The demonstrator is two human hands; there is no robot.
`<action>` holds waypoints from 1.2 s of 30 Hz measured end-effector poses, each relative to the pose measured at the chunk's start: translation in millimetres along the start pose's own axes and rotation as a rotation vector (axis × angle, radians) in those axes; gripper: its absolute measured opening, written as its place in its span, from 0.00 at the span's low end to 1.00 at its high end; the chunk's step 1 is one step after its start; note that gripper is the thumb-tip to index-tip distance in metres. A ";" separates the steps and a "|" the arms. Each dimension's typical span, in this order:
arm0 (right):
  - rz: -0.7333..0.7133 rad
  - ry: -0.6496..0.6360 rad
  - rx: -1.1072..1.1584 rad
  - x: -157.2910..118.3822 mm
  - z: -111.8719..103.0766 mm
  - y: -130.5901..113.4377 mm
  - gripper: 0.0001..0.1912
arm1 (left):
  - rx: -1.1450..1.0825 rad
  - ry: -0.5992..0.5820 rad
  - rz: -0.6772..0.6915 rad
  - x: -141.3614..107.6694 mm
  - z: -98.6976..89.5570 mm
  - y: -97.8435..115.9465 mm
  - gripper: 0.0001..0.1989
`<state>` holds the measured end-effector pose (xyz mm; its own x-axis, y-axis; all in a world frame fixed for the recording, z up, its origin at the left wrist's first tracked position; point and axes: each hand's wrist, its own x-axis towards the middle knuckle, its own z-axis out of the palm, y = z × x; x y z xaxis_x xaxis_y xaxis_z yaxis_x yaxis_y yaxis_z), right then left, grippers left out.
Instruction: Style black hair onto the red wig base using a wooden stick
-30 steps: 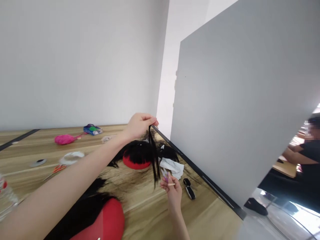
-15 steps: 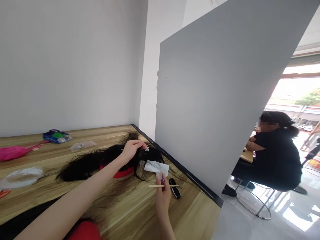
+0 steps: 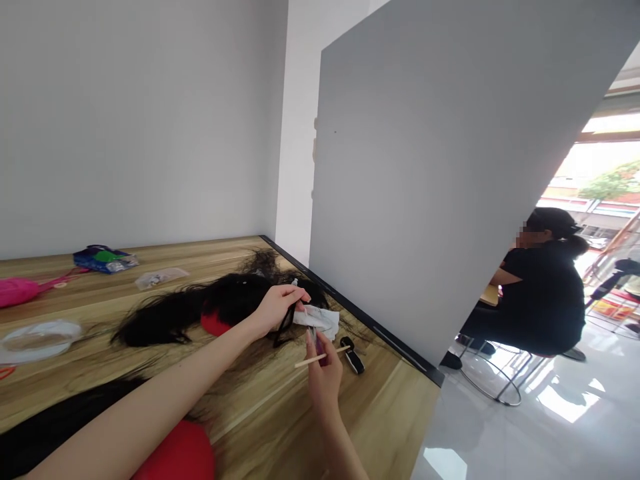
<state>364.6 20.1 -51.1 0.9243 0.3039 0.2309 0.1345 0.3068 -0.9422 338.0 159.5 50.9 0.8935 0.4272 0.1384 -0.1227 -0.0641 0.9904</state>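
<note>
My left hand reaches over the black hair, thumb and fingers pinched together. A tiny pale piece shows above its fingers; what they grip is too small to name. Just below and to the right, my right hand is closed around a thin wooden stick lying crosswise and a small purple-handled tool with its tip toward my left fingers. Behind both hands lies a crumpled white tissue with dark marks. Black hair on a red base lies beside my left wrist.
Close to me is another red form with black hair. A black-and-white object lies right of my hand. Leftward are a clear bag, a tape roll and a blue packet. A grey partition edges the table; a person sits beyond.
My left hand has moved right and down, from the hair to just above my right hand's tool. The wooden stick has tilted, its right end now higher. The view has shifted slightly.
</note>
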 end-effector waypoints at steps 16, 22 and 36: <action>0.201 -0.543 0.402 -9.2 -1.9 -34.4 0.17 | -0.385 -0.198 -0.099 -33.5 28.9 19.8 0.10; 0.205 -0.574 0.440 -10.4 -0.3 -32.3 0.15 | -0.299 -0.192 -0.109 -30.9 22.3 13.2 0.11; 0.264 -0.589 0.439 -4.6 -5.3 -23.5 0.16 | 0.224 -0.035 -0.010 -7.9 -8.6 -10.0 0.17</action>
<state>359.1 6.7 -31.3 0.5472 0.8077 0.2193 -0.3306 0.4493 -0.8300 328.4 164.5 39.9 0.9092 0.3973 0.1248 -0.0187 -0.2604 0.9653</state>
